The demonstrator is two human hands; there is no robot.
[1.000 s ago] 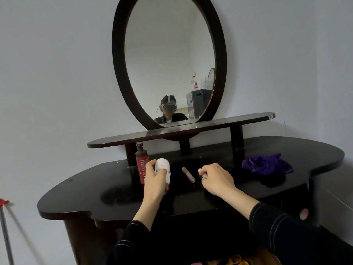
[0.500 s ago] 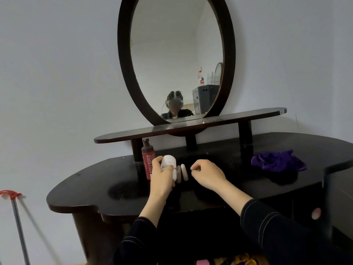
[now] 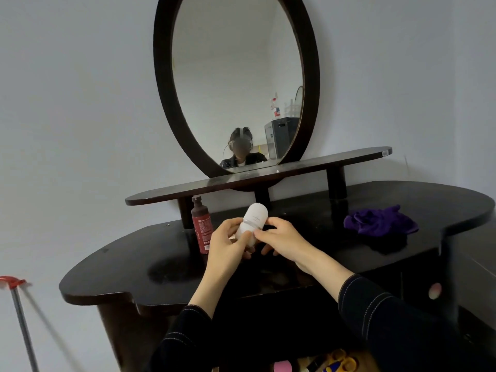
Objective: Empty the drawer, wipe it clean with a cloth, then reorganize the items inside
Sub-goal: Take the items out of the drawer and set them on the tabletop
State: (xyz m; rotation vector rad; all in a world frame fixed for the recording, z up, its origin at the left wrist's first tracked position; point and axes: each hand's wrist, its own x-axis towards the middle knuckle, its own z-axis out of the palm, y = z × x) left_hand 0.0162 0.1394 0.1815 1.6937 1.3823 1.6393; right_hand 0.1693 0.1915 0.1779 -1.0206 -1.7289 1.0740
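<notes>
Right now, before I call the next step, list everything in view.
oval dark-framed mirror: one, dark brown frame, behind the shelf.
raised dark wooden shelf: one, dark brown, over the table's back.
glossy dark dressing table: one, near black, centre.
dark red pump bottle: one, dark red, upright under the shelf's left end.
white rounded plastic bottle: one, white, held above the table.
crumpled purple cloth: one, purple, on the table's right side.
red-topped metal pole: one, red and grey, lower left.
small blurred items: several, yellow and pink, bottom edge.
left hand: one, grips the white bottle's lower part.
right hand: one, pinches the bottle from the right.
</notes>
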